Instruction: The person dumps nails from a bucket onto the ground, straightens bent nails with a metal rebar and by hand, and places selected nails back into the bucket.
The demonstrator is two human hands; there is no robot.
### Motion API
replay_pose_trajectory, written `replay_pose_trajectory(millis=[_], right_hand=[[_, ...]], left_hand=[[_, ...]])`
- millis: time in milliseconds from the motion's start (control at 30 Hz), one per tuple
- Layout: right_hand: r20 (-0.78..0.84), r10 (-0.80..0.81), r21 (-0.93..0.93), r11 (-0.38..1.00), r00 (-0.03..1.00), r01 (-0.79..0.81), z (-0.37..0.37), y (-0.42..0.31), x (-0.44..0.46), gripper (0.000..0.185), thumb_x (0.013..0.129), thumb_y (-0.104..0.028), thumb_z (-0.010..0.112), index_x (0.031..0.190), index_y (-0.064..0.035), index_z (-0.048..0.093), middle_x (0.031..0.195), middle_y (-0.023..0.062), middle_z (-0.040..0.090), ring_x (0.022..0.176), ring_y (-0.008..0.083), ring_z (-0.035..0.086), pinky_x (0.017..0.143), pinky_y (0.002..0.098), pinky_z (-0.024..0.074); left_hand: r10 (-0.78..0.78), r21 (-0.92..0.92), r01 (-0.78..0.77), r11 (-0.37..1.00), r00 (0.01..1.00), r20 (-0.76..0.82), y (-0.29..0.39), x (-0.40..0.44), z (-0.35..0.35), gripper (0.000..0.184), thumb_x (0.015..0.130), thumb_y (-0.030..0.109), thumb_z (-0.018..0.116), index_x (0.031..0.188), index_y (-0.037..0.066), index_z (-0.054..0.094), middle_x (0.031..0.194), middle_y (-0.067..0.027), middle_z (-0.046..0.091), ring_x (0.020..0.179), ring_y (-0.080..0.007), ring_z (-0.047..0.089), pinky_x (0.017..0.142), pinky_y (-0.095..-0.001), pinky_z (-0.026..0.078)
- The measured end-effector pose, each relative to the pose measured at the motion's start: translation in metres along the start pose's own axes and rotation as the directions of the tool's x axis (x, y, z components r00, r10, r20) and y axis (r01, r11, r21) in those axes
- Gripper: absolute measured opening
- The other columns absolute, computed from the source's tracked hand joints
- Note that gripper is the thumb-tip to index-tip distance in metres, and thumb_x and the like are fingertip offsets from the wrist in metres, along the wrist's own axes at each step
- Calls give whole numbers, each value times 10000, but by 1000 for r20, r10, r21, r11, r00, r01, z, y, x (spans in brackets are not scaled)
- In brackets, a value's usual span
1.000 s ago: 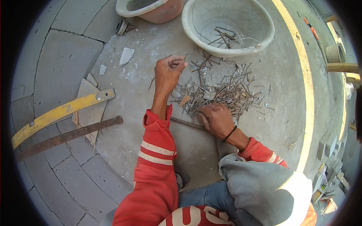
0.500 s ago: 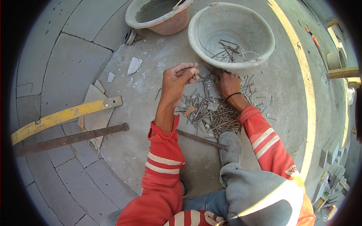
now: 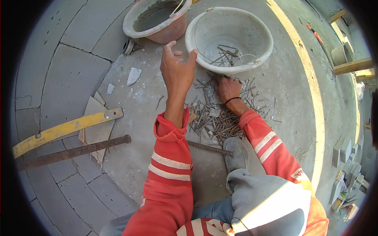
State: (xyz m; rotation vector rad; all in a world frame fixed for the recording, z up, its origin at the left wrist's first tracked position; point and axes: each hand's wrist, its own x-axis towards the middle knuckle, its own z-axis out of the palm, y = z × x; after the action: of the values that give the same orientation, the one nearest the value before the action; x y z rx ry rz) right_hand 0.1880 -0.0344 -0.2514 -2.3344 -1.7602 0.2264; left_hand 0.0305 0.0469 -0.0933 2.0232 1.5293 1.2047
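Observation:
My left hand (image 3: 178, 67) is raised by the left side of a pale, cement-stained bucket (image 3: 269, 43), its thumb and fingers apart with nothing visible between them. Several nails (image 3: 227, 57) lie in the bottom of that bucket. Just in front of the bucket, my right hand (image 3: 229, 89) is closed low over the far side of a heap of nails (image 3: 226, 125). Something dark shows at its fingers, but I cannot make out what it is. The heap is spread on the concrete floor and mixed with small chips.
A reddish bucket (image 3: 167, 34) holding grey material stands at the back left. A yellow metal bar (image 3: 75, 126) and a rusty pipe (image 3: 78, 151) lie at left. A ribbed steel rod (image 3: 208, 147) runs to my shoe (image 3: 238, 155). Block offcuts (image 3: 346, 151) are at right.
My left hand has moved up toward the bucket and spread its fingers; the nail it was pinching is no longer seen in it. My right hand stays low at the heap.

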Motion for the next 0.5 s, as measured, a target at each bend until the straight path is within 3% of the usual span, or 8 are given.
replay_pose_trajectory(millis=[33,67,100,200,267,333,400,500], right_hand=[[-22,-23,-12,1000,999,23,0,1,-1,257,864,-330,754,1030,-135,771,885,183,764,804,401,748,710,524,600],[-9,-7,-16,1000,1000,6,0,8,-15,257,864,-330,754,1030,-135,771,885,183,764,804,401,748,710,524,600],[1,-29,-5,1000,1000,29,-24,9,-22,253,836,-314,767,991,-114,768,865,185,761,803,403,747,714,518,599],[92,-17,39,999,996,13,-88,16,-39,219,758,-241,783,867,-54,748,786,176,745,714,381,725,688,476,584],[340,29,231,966,940,-114,-140,22,-49,260,734,-232,838,796,-5,728,753,172,727,670,361,711,670,453,574],[346,-15,444,884,938,-149,-194,24,-57,195,740,-164,805,751,3,706,631,89,663,594,195,641,603,347,521],[260,-9,591,792,966,-152,-233,31,-56,134,769,-102,759,765,11,687,653,16,625,614,70,566,577,256,460],[-60,21,601,799,998,19,-269,36,-33,133,856,-104,734,833,21,698,692,1,644,631,44,571,574,228,451]], left_hand=[[-298,-192,325,926,942,156,6,-4,4,678,899,249,811,1403,-90,510,1018,-155,721,808,-222,697,669,-343,571],[-526,-305,633,711,768,366,8,-12,7,712,916,242,799,1442,-91,453,1014,-156,722,800,-214,693,666,-334,576],[-532,-305,641,705,761,370,6,-14,10,712,916,242,799,1442,-91,453,1014,-156,722,800,-214,693,666,-334,576],[-433,-496,713,496,698,571,-3,-17,19,683,965,279,776,1465,-59,456,1077,-143,708,843,-180,685,745,-324,589],[-388,-562,652,509,756,527,-6,-9,16,597,990,225,747,1448,-47,478,1039,-121,710,850,-163,690,736,-299,576],[-377,-599,629,496,777,504,-16,-3,18,568,999,237,736,1435,-37,496,1035,-115,714,849,-157,688,739,-294,572],[-360,-635,605,480,796,486,-24,-6,15,540,1008,250,726,1421,-27,514,1032,-108,718,848,-150,685,741,-289,568],[-470,-525,670,525,743,477,-45,-24,11,461,1006,320,722,1347,29,613,1032,-84,724,838,-131,671,742,-289,552]])
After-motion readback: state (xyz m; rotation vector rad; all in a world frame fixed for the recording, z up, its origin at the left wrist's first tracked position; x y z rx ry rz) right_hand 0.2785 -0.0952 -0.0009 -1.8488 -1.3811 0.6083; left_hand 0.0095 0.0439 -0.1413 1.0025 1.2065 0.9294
